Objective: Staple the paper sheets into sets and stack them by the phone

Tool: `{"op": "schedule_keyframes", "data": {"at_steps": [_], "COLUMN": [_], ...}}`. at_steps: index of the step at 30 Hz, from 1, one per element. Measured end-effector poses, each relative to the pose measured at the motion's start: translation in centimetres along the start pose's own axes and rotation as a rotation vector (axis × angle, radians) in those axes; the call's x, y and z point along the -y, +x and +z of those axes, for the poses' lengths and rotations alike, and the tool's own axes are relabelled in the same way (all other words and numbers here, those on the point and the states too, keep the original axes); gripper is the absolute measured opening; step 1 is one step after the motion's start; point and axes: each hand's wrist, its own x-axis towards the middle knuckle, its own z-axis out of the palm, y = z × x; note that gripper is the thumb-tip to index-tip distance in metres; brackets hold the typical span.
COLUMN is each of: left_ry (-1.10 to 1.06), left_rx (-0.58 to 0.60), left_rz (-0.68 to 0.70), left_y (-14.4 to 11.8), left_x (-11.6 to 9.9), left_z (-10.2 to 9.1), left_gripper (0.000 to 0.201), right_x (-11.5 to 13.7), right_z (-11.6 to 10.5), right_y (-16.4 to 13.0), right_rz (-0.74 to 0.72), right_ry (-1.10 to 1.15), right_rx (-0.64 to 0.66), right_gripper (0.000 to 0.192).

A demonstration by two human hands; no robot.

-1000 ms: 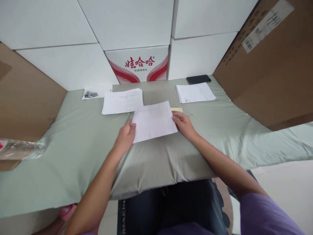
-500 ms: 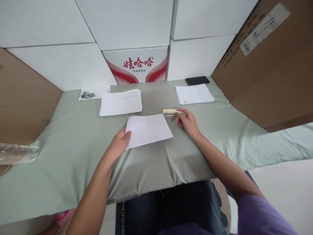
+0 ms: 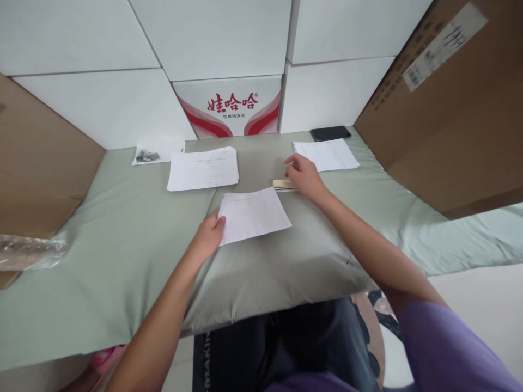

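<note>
A white sheet of paper (image 3: pixel 254 214) lies flat on the green-covered table (image 3: pixel 122 256) in front of me. My left hand (image 3: pixel 209 238) rests on its near left corner, thumb on the paper. My right hand (image 3: pixel 302 175) lies over the right end of a small beige stapler (image 3: pixel 280 184) just behind the sheet, with the fingers curled around it. Whether the stapler is lifted off the cloth I cannot tell.
A paper stack (image 3: pixel 203 168) lies at the back left, another (image 3: pixel 326 154) at the back right beside a black phone (image 3: pixel 330 133). A small bag of dark parts (image 3: pixel 147 156) sits far left. White boxes and brown cardboard (image 3: pixel 445 120) wall the table. A plastic bottle (image 3: pixel 30 251) lies left.
My right hand let go of the sheet's right edge and moved back to the stapler. The sheet settled flat under my left hand.
</note>
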Motion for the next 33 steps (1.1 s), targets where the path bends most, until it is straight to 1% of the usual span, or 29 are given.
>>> {"op": "schedule_keyframes", "data": {"at_steps": [2, 4, 7, 11, 16, 19, 24, 27, 33], "left_ry": [0.015, 0.027, 0.057, 0.105, 0.169, 0.154, 0.116, 0.081, 0.050], "left_rx": [-0.009, -0.019, -0.014, 0.016, -0.001, -0.001, 0.005, -0.007, -0.025], "left_rz": [0.007, 0.017, 0.029, 0.039, 0.026, 0.038, 0.005, 0.010, 0.019], "left_y": [-0.1, -0.2, -0.5, -1.0, -1.3, -1.4, -1.5, -1.6, -1.8], "left_x": [0.1, 0.0, -0.5, -1.3, -1.5, -1.5, -1.7, -1.7, -1.7], "left_z": [0.1, 0.3, 0.5, 0.7, 1.0, 1.2, 1.4, 1.4, 1.5], "left_gripper": [0.043, 0.044, 0.046, 0.046, 0.046, 0.045, 0.044, 0.042, 0.038], "right_x": [-0.3, -0.6, -0.7, -0.8, -1.1, -1.1, -1.1, -1.0, -0.6], "right_z": [2.0, 3.7, 4.9, 5.0, 5.2, 5.5, 5.6, 5.5, 5.8], "right_y": [1.6, 2.5, 2.7, 2.5, 2.8, 2.9, 2.9, 2.9, 2.9], "right_rz": [0.035, 0.092, 0.156, 0.190, 0.201, 0.200, 0.217, 0.209, 0.218], "right_ry": [-0.150, -0.273, -0.351, -0.371, -0.416, -0.452, -0.477, -0.475, -0.503], "right_rx": [-0.013, -0.013, -0.023, -0.057, -0.066, -0.055, -0.053, -0.055, 0.025], "right_gripper": [0.029, 0.032, 0.034, 0.028, 0.027, 0.028, 0.031, 0.033, 0.031]}}
